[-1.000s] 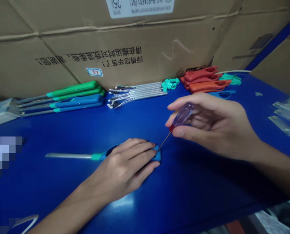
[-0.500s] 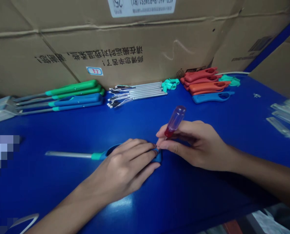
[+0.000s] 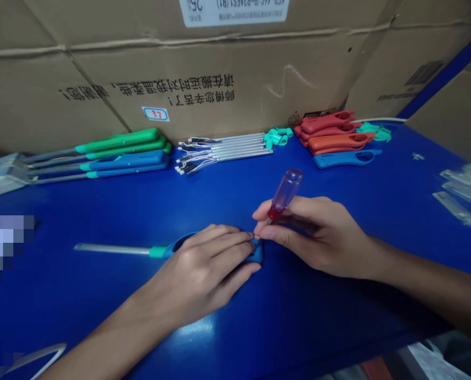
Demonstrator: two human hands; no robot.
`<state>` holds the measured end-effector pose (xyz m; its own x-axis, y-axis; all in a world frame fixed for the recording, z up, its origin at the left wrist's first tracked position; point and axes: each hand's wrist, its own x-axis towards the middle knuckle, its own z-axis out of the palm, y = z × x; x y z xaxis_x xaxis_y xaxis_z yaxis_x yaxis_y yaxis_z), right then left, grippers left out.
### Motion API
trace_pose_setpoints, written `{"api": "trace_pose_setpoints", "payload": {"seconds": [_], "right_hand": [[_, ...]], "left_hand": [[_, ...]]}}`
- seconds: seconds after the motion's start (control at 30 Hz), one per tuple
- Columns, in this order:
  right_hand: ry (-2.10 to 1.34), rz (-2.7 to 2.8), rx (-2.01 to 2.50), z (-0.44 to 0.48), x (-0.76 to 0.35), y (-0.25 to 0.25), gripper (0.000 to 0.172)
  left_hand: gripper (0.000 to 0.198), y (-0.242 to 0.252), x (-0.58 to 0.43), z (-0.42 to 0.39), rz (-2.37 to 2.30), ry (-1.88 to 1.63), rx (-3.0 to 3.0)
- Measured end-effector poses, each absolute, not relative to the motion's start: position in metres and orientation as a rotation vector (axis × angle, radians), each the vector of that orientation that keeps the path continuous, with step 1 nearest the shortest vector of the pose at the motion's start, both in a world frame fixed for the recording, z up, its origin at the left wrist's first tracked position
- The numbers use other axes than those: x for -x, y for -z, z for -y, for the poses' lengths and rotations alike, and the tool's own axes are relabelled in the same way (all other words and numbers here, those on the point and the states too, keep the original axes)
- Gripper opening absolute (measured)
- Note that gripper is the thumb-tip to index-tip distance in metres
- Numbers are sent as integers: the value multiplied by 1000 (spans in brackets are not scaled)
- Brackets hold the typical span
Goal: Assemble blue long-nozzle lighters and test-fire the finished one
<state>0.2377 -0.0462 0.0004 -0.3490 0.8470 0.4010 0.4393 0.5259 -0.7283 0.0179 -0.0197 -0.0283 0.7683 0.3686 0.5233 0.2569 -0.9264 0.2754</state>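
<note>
A blue lighter [image 3: 255, 255] with a teal collar and a long metal tube [image 3: 112, 249] lies on the blue table, its tube pointing left. My left hand [image 3: 207, 266] is wrapped over its handle and holds it against the table. In my right hand [image 3: 318, 232] is a screwdriver [image 3: 286, 191] with a clear purple handle and a red base, pinched low between thumb and fingers. It stands tilted, its lower end at the right end of the lighter's handle. My fingers hide the screwdriver's tip.
Along a cardboard box [image 3: 259, 63] lie green and blue lighters [image 3: 128, 158], metal tubes with wires [image 3: 239, 148], teal parts [image 3: 278, 137] and red, orange and blue handle shells [image 3: 338, 141]. Clear plastic pieces [image 3: 457, 208] lie at the right. The table's front edge [image 3: 338, 364] is near.
The view has shifted very slightly. Both hands, the lighter and the screwdriver keep nearly the same places, with the screwdriver's handle tilted a touch more to the right.
</note>
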Motion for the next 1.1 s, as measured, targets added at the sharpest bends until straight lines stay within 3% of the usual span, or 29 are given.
{"api": "trace_pose_setpoints", "payload": {"seconds": [0.5, 0.83, 1.1], "right_hand": [[-654, 2063, 913, 43, -237, 9, 3], [-638, 2019, 925, 41, -230, 12, 16], [-788, 2002, 1001, 40, -228, 8, 17]], "left_hand": [[21, 27, -19, 19, -471, -880, -2746], [13, 30, -18, 19, -484, -874, -2741], [13, 28, -19, 18, -497, -863, -2714]]}}
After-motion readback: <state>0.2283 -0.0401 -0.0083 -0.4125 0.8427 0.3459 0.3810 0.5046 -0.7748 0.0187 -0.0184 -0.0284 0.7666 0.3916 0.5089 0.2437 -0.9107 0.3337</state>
